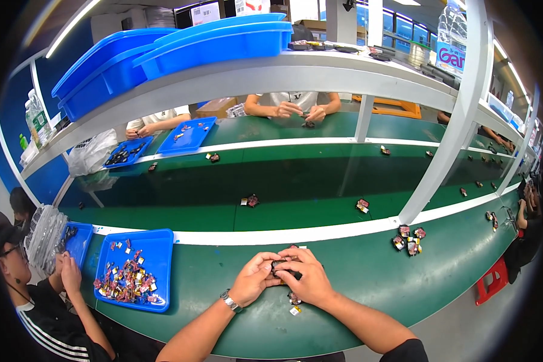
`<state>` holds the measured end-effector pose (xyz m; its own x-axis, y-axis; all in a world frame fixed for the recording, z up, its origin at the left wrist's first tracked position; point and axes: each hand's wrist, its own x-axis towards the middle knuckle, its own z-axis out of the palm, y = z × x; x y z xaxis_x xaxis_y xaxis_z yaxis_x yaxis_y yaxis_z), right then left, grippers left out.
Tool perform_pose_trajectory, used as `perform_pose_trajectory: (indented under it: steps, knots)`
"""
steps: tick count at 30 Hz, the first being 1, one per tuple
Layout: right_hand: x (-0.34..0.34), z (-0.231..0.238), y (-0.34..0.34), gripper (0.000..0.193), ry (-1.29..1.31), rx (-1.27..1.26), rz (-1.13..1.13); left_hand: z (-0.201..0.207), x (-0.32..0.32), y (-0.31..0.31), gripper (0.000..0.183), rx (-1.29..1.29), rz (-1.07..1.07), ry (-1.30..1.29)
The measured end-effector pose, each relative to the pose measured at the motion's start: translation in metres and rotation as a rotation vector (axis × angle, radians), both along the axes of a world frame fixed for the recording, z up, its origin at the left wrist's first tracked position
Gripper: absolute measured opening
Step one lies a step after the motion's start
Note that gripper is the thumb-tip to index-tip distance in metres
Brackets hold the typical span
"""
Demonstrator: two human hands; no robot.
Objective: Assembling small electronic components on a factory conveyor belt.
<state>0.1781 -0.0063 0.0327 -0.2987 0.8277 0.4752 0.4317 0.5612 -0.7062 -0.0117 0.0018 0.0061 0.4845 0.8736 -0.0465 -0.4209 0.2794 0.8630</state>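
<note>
Over the green bench [223, 329], my left hand [251, 282] and my right hand [309, 279] meet around a small black plastic part [278, 266]. The fingers of both are closed on it and cover most of it. A metal watch sits on my left wrist. Just below the hands lies a small electronic assembly [294, 298] with a white-and-yellow piece [295, 311]. Another dark piece shows partly beyond my fingertips, too hidden to name.
A blue tray [170, 265] of small circuit assemblies stands left, near a co-worker. Several black-cased assemblies [413, 246] are grouped right. Beyond a white rail, a green conveyor [308, 211] carries scattered pieces. A white shelf [344, 75] with blue bins crosses above; people sit opposite.
</note>
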Motion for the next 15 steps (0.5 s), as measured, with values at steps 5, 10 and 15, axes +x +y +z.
perform_pose_trajectory:
  steps: [5, 10, 15]
  knots:
    - [-0.0027, 0.0, -0.0031, 0.018, 0.026, -0.042, -0.009, -0.0018, -0.001, -0.0001, 0.022, -0.013, 0.006, -0.001]
    - [-0.0036, -0.0028, -0.0028, 0.02, 0.015, -0.014, -0.02, -0.0015, 0.0002, -0.0008, 0.022, 0.007, 0.02, -0.018]
    - [-0.0082, -0.0003, -0.0012, 0.023, 0.068, -0.027, 0.006, -0.0021, 0.002, -0.0018, 0.022, 0.019, 0.048, -0.07]
